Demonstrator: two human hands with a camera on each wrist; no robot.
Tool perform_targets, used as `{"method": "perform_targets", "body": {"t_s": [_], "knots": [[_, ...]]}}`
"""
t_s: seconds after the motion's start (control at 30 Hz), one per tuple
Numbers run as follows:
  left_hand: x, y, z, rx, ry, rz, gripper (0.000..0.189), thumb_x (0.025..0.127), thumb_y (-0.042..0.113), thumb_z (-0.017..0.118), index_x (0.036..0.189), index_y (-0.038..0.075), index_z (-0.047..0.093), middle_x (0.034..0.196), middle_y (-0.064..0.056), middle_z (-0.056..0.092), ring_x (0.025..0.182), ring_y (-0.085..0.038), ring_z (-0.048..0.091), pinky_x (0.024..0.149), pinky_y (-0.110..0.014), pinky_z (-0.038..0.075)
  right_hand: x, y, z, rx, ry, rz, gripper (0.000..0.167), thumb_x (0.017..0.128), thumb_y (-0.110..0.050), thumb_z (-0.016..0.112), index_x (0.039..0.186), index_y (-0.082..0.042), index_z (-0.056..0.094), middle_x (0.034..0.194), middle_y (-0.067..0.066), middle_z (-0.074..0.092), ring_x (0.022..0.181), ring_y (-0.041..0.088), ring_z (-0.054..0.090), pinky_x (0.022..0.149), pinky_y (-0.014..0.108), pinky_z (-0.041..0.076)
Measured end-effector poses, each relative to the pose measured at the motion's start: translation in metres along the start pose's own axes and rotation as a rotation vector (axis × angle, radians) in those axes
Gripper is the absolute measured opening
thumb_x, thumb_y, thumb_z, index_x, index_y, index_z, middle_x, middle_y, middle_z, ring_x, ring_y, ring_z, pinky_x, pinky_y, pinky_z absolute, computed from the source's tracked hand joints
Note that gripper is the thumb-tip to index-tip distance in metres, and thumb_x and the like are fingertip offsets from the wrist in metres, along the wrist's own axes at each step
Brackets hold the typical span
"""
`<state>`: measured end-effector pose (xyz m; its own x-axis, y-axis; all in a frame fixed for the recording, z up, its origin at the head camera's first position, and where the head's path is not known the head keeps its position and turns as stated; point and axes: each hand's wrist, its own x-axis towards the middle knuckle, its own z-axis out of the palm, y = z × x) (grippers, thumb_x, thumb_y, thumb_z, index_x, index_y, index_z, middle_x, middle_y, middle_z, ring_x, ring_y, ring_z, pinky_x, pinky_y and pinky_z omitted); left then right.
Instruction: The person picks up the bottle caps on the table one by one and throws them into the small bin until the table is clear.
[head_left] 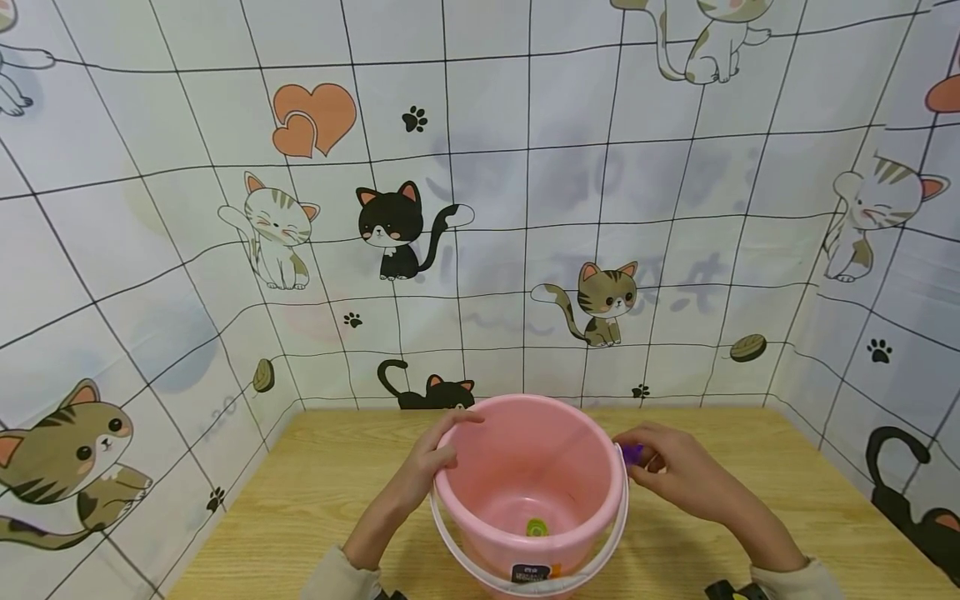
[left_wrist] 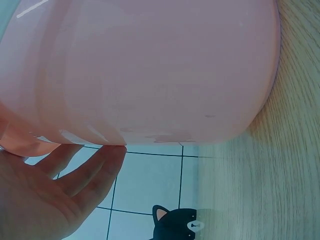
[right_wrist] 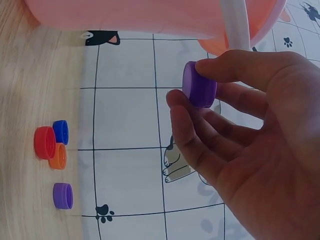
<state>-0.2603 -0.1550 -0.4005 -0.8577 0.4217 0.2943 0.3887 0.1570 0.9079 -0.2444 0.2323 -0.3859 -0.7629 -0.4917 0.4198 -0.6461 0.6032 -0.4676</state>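
A pink bucket [head_left: 528, 467] stands upright on the table in the head view, its white handle [head_left: 456, 542] hanging down toward the near side. Inside, on its floor, lies a small green cap [head_left: 537, 527]. My left hand [head_left: 411, 475] grips the bucket's left rim, fingers spread against the outer wall in the left wrist view. Just outside the right rim, my right hand [head_left: 686, 475] pinches a purple bottle cap [right_wrist: 201, 86] between thumb and fingertips. The right wrist view has this cap turned on its side, below the rim.
On the wooden tabletop [head_left: 322, 492], the right wrist view holds a red cap [right_wrist: 45, 142], a blue cap [right_wrist: 61, 131], an orange cap [right_wrist: 59, 156] and another purple cap [right_wrist: 63, 196]. A cat-print cloth [head_left: 487, 192] covers the walls behind and beside the table.
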Motion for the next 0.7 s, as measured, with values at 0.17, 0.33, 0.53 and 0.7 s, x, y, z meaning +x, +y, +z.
{"method": "perform_targets", "body": {"t_s": [0.17, 0.33, 0.53, 0.7], "knots": [[-0.0004, 0.0003, 0.0000, 0.001, 0.001, 0.003, 0.063, 0.082, 0.008, 0.042, 0.142, 0.020, 0.056, 0.154, -0.014, 0.042, 0.113, -0.035, 0.058, 0.078, -0.038, 0.059, -0.0001, -0.0020, -0.0020, -0.010, 0.017, -0.006, 0.028, 0.094, -0.012, 0.073, 0.121, -0.011, 0.071, 0.111, 0.004, 0.072, 0.083, -0.002, 0.064, 0.068, 0.023, 0.057], [-0.0002, 0.0001, 0.0001, 0.002, 0.002, 0.000, 0.063, 0.082, 0.008, 0.042, 0.142, 0.019, 0.056, 0.155, -0.013, 0.042, 0.113, -0.035, 0.058, 0.079, -0.037, 0.058, 0.0003, -0.0031, -0.0041, -0.015, 0.016, 0.012, 0.028, 0.094, -0.013, 0.073, 0.121, -0.011, 0.071, 0.111, 0.004, 0.071, 0.083, 0.000, 0.064, 0.068, 0.023, 0.058], [-0.0004, 0.0008, 0.0001, 0.009, 0.006, 0.001, 0.063, 0.081, 0.008, 0.042, 0.142, 0.018, 0.057, 0.155, -0.013, 0.043, 0.113, -0.035, 0.058, 0.079, -0.036, 0.057, 0.0009, -0.0050, -0.0058, -0.019, 0.027, 0.033, 0.028, 0.093, -0.012, 0.074, 0.121, -0.011, 0.071, 0.110, 0.003, 0.071, 0.082, 0.001, 0.065, 0.068, 0.023, 0.057], [0.0001, 0.0010, 0.0002, 0.009, 0.003, 0.005, 0.063, 0.081, 0.007, 0.042, 0.142, 0.018, 0.057, 0.154, -0.012, 0.043, 0.113, -0.034, 0.058, 0.078, -0.034, 0.057, 0.0003, -0.0064, -0.0067, -0.020, 0.046, 0.038, 0.028, 0.093, -0.011, 0.074, 0.120, -0.009, 0.072, 0.108, 0.001, 0.070, 0.081, -0.002, 0.063, 0.067, 0.023, 0.057]]}}
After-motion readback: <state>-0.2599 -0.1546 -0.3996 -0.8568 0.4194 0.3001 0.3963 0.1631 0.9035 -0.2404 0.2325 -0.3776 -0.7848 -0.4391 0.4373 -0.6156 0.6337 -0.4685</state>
